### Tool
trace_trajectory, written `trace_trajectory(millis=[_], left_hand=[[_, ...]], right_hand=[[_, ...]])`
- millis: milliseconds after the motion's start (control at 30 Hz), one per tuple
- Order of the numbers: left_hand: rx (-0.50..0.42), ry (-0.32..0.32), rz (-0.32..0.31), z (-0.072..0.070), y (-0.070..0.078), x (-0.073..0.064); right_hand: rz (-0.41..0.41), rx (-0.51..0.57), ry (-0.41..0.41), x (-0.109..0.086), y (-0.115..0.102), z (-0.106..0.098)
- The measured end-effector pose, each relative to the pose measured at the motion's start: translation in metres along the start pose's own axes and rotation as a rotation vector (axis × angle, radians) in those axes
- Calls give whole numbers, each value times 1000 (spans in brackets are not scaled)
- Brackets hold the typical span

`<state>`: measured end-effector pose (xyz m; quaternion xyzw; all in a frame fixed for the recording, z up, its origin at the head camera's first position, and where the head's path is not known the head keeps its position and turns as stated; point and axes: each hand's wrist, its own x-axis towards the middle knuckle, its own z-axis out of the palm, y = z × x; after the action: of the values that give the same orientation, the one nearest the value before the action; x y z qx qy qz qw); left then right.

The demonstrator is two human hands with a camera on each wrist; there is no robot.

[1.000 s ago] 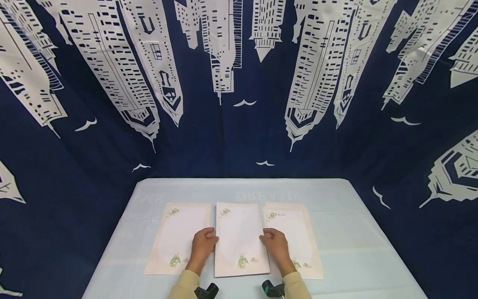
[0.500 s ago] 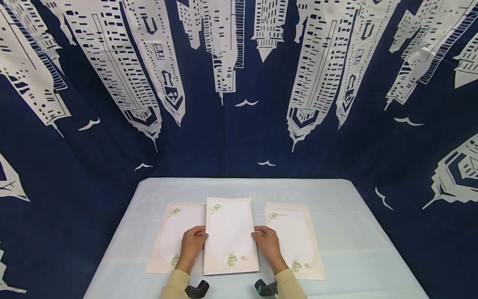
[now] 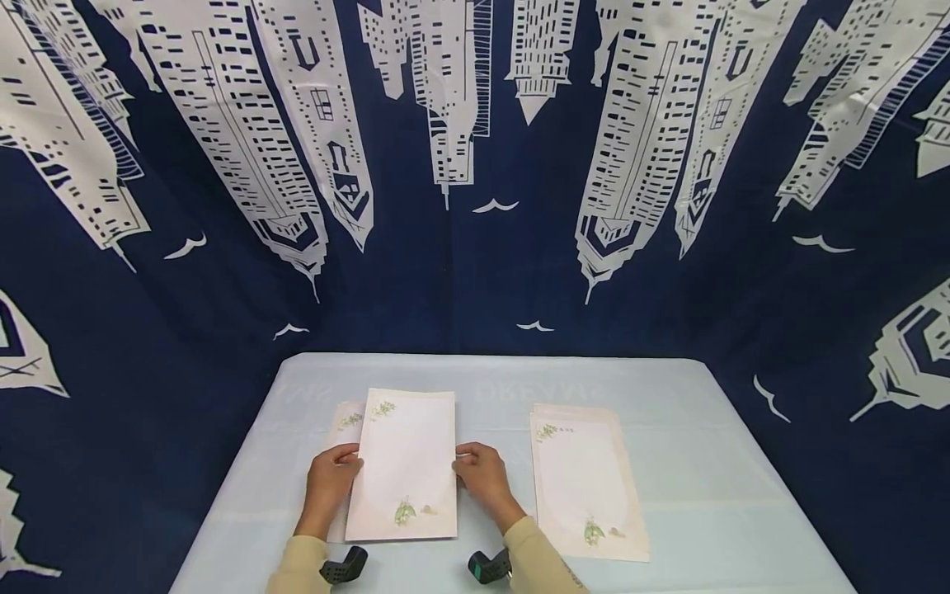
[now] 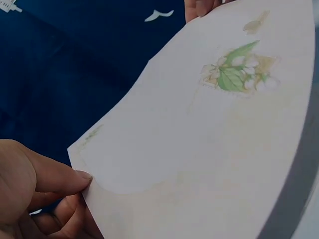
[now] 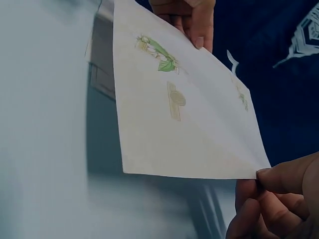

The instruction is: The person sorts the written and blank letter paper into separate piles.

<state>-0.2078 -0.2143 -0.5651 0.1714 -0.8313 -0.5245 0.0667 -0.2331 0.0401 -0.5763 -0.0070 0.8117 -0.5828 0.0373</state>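
A sheet of pale pink letter paper (image 3: 404, 470) with green floral prints is held up between both hands. My left hand (image 3: 328, 481) pinches its left edge, thumb on the printed face, as the left wrist view shows on the paper (image 4: 164, 129). On the opposite edge my right hand (image 3: 486, 478) pinches the sheet between thumb and fingers; in the right wrist view the paper (image 5: 184, 114) bows slightly. Beneath it and mostly hidden, another sheet (image 3: 349, 419) of the same design lies on the table at the left.
A small stack of matching letter paper (image 3: 586, 487) lies to the right on the pale-covered table (image 3: 705, 495). Behind the table hangs a dark blue cloth (image 3: 445, 272) printed with white buildings and birds. Black wrist devices (image 3: 345, 565) sit by the sleeves.
Both hands have carried the held sheet leftward, from the middle of the table to over the left sheet, which it now mostly covers. The right stack stays in place.
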Motion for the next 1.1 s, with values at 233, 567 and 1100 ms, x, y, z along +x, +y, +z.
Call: trace_trajectory(millis=[233, 567, 1100], left_hand=[[76, 47, 6, -25, -12, 11], [184, 118, 40, -35, -32, 19], [327, 233, 88, -26, -38, 17]], right_hand=[[-14, 13, -28, 3, -11, 33], [-18, -60, -87, 3, -15, 59], [12, -222, -176, -6, -17, 60]])
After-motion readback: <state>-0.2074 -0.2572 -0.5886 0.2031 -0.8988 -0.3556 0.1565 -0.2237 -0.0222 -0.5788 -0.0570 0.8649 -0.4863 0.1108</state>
